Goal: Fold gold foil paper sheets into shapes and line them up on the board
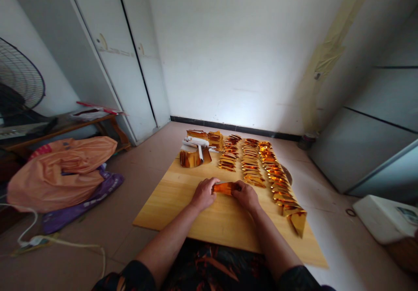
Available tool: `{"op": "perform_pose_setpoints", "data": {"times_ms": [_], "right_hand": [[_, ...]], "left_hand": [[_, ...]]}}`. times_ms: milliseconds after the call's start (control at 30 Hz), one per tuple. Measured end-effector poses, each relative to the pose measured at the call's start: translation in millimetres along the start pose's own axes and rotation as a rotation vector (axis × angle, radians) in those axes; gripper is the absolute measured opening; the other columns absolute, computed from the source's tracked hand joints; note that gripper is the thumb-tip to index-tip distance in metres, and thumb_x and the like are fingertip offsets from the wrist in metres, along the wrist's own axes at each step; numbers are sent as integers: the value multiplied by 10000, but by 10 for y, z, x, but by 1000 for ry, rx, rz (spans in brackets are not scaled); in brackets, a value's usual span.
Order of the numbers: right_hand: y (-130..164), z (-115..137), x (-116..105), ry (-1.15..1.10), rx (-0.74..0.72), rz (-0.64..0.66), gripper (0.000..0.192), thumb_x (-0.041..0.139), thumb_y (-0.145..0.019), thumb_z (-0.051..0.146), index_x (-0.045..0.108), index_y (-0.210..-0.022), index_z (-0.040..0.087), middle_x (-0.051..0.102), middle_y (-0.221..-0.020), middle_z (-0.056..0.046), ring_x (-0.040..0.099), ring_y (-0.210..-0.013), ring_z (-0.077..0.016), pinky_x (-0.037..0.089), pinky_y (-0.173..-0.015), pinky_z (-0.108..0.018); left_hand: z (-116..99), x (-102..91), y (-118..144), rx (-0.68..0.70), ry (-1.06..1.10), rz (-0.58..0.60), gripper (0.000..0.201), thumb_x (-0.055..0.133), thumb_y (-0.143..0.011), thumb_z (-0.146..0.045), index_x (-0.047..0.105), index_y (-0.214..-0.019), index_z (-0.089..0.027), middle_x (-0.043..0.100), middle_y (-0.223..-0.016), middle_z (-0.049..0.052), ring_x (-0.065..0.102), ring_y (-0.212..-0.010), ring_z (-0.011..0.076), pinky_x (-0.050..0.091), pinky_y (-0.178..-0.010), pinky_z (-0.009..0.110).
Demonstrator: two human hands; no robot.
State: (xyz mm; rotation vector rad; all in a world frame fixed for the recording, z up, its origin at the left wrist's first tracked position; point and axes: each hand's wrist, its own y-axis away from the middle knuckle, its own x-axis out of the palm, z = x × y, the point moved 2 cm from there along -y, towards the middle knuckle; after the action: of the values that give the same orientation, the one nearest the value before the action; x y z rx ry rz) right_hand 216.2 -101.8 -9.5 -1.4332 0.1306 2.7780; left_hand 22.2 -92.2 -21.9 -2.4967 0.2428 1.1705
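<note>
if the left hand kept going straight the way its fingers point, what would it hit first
The left hand points right along the wooden board, so it would first meet the gold foil piece it already touches, then probably the right hand at the other end.

- A folded gold foil piece [226, 188] is gripped at its ends by the left hand [204, 193] and the right hand [246, 196], just above a wooden board [170, 195].
- Three rows of folded gold pieces [253, 162] are laid out on the board beyond the hands.
- A gold stack with white paper [195, 150] is seen at the board's far left corner.
- An orange bag [62, 169] is seen on the floor to the left, under a fan [19, 84].
- A white box [383, 217] is seen at the right.
</note>
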Motion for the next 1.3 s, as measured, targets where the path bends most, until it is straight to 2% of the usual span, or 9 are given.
{"op": "perform_pose_setpoints", "data": {"times_ms": [133, 267, 500, 700, 833, 1000, 1133, 1300], "right_hand": [[6, -6, 5, -16, 4, 15, 271, 615, -673, 229, 654, -941, 252, 672, -799, 31, 588, -720, -131, 331, -567, -196], [15, -14, 16, -1, 12, 1, 343, 627, -648, 196, 632, -985, 256, 675, -824, 30, 600, -746, -138, 338, -580, -199], [1, -47, 67, -37, -39, -47, 367, 700, -656, 278, 594, -1006, 254, 662, -832, 31, 598, -714, -131, 353, -578, -203], [9, -64, 68, -30, -96, -57, 254, 717, -662, 336, 636, -880, 235, 654, -832, 13, 591, -732, -139, 387, -614, -210], [69, -71, 45, -25, -223, -42, 93, 648, -705, 205, 655, -797, 211, 630, -852, -10, 581, -783, -141, 412, -675, -209], [190, -91, 22, -30, -428, -36, 247, 544, -670, 28, 662, -819, 185, 605, -855, -32, 560, -834, -148, 427, -743, -217], [253, -130, 40, -36, -549, -77, 286, 521, -698, 11, 671, -877, 175, 615, -905, -64, 551, -884, -167, 438, -807, -253], [280, -153, 74, 31, -655, -145, 284, 477, -774, 15, 691, -868, 177, 623, -916, -83, 543, -875, -180, 450, -807, -283]], "left_hand": [[-30, -40, 2, 56, 14, 26, 484, 554, -634, -56, 563, -1092, -213, 638, -1029, 27, 566, -953, 188, 436, -878, 303], [-48, -46, -12, 56, 15, 24, 355, 577, -716, -147, 577, -1066, -205, 646, -1022, 34, 566, -951, 190, 433, -886, 313], [23, 24, -33, 25, -22, 15, 376, 607, -672, -60, 601, -1017, -209, 643, -895, 17, 561, -892, 177, 432, -831, 302], [46, 24, -37, 62, -14, 19, 272, 577, -658, -19, 620, -856, -201, 632, -863, 16, 544, -864, 171, 420, -785, 283], [25, 8, -28, 108, -38, 29, 283, 517, -654, 22, 637, -774, -204, 615, -820, 18, 531, -863, 172, 412, -769, 274], [17, -46, 11, 204, -64, 38, 348, 484, -657, 47, 671, -804, -206, 615, -840, 31, 530, -879, 176, 417, -770, 280], [28, -104, 60, 297, -75, 60, 342, 480, -720, 17, 698, -832, -222, 634, -883, 34, 538, -916, 176, 420, -820, 302], [48, -129, 117, 374, -124, 58, 342, 506, -746, -13, 712, -907, -232, 648, -918, 32, 540, -926, 178, 421, -821, 318]]}}
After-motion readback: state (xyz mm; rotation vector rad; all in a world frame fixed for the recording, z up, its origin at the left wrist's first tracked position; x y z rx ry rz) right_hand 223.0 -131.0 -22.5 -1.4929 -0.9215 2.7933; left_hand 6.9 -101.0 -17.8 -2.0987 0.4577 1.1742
